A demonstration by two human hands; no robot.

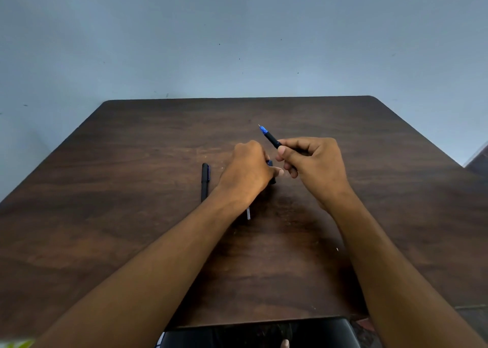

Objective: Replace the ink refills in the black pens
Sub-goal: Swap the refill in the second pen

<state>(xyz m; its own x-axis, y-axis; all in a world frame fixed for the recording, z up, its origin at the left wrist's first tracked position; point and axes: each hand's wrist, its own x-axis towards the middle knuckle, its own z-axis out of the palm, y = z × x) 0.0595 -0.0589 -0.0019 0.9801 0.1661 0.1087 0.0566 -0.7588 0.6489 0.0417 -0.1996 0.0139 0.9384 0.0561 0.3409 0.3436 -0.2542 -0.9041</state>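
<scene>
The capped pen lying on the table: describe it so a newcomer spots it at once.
On the dark wooden table, look just left of the left hand. The capped black pen lies there untouched, while the right hand holds an uncapped pen.

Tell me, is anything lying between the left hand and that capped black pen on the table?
Nothing visible: only bare table separates the left hand from the capped black pen. That hand already holds a small dark piece, hard to identify.
</scene>
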